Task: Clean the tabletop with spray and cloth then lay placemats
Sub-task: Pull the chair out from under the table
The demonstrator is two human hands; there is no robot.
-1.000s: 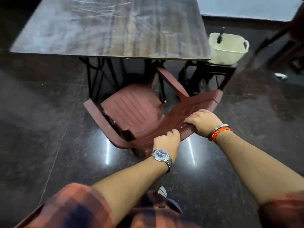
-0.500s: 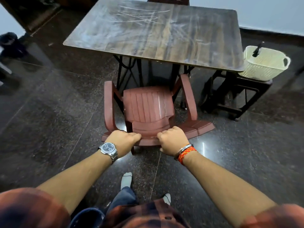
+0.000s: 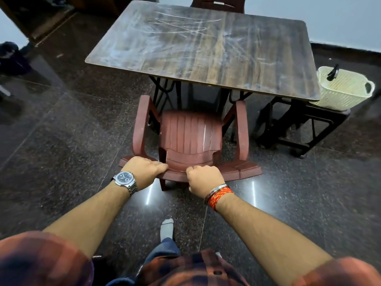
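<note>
Gripping chair (image 3: 189, 133) backrest with left hand (image 3: 144, 172) and right hand (image 3: 204, 179), fingers curled over its top edge. Swung from skewed to square before smeared tabletop (image 3: 206, 50) just ahead. Probably clears way for wiping, not yet begun.

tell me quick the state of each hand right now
Left hand: closed, fingers curled over the top edge of the maroon chair.
Right hand: closed, gripping the same chair edge.
</note>
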